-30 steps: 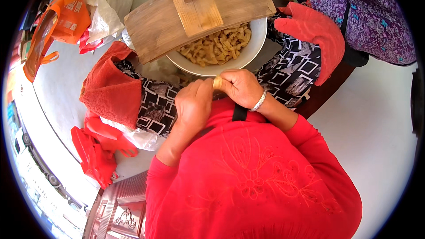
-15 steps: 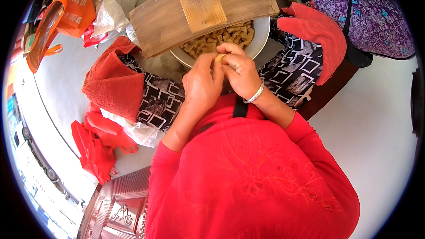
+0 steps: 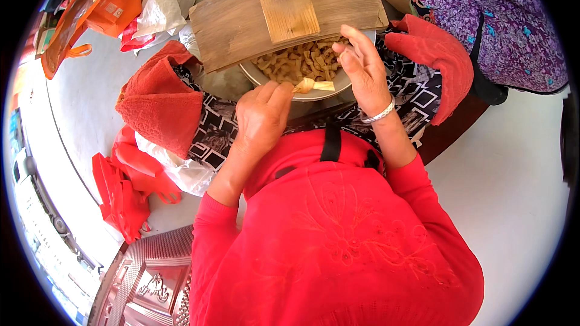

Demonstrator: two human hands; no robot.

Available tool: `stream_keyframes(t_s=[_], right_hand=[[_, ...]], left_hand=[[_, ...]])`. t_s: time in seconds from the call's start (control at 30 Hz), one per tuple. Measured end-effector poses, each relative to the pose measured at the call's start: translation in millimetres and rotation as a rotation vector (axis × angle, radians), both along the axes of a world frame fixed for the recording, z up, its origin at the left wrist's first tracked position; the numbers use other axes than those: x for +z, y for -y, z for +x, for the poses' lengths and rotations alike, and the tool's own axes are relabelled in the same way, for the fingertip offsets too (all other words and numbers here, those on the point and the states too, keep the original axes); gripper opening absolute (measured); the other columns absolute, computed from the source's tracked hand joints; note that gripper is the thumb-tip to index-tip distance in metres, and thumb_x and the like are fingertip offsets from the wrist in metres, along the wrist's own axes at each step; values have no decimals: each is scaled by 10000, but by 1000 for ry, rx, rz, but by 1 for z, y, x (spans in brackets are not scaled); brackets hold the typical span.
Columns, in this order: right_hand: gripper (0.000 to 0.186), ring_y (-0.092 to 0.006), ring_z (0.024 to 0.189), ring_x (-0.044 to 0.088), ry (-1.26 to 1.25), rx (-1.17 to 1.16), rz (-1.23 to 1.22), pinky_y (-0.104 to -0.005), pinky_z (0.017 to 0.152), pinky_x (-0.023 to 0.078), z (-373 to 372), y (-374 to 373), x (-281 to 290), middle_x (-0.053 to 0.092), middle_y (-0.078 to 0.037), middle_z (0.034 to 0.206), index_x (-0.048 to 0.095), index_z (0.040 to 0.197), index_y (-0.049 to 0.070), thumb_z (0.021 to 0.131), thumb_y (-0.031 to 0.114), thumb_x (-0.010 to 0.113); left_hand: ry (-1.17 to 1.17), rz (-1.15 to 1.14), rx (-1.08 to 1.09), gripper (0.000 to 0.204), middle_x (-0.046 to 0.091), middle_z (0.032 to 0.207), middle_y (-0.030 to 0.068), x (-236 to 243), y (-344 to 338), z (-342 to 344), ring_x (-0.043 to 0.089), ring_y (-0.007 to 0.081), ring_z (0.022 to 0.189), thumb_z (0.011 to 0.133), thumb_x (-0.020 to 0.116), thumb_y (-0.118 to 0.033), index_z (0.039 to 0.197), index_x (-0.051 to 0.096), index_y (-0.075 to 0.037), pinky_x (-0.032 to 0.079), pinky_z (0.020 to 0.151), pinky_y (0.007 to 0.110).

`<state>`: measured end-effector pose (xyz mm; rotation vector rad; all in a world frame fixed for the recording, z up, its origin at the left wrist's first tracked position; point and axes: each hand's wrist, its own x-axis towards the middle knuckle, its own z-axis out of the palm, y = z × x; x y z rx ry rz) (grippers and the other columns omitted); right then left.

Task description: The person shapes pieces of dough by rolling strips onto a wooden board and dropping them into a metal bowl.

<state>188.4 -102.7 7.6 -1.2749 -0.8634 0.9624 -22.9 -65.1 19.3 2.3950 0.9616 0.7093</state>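
Note:
Close to the bowl's near rim, my left hand (image 3: 263,110) pinches one end of a pale yellow knotted strip (image 3: 307,86) that looks like tofu skin. Its knot shows just past my fingertips, and the free end points right. My right hand (image 3: 364,72), with a silver bracelet on the wrist, is raised to the right of the strip, apart from it. Its fingers are spread and hold nothing. Beyond both hands, a white bowl (image 3: 331,95) holds many yellow-brown knotted pieces (image 3: 300,63). A wooden board (image 3: 226,30) with a lighter block on it lies across the bowl's far part.
Red towels (image 3: 162,99) (image 3: 444,54) drape over my knees on both sides. Orange and white bags (image 3: 115,9) lie at far left, a red bag (image 3: 124,196) nearer. A carved dark red panel (image 3: 151,284) is at lower left. Someone's purple flowered clothing (image 3: 513,30) is at far right.
My hands were together, fingers around a strip. They have parted: the right let go and moved right, opening, while the left kept the knotted strip and shifted slightly left and down.

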Motion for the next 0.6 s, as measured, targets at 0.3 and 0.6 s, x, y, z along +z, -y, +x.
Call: stream_keyframes(t_s=[0.3, 0.6], right_hand=[[118, -107, 612, 624, -361, 640, -510, -250, 566, 530, 23, -28, 20, 641, -55, 753, 645, 921, -7, 874, 100, 655], [173, -69, 618, 551, -103, 614, -348, -229, 555, 482, 26, -36, 21, 614, -7, 785, 648, 1013, -8, 885, 108, 632]], left_hand=[[241, -697, -14, 73, 521, 697, -9, 0, -24, 17, 437, 58, 615, 899, 613, -72, 902, 555, -30, 365, 537, 231], [279, -1100, 22, 101, 491, 685, -50, -7, -52, 13, 404, 27, 607, 920, 593, -134, 874, 582, -45, 310, 522, 186]])
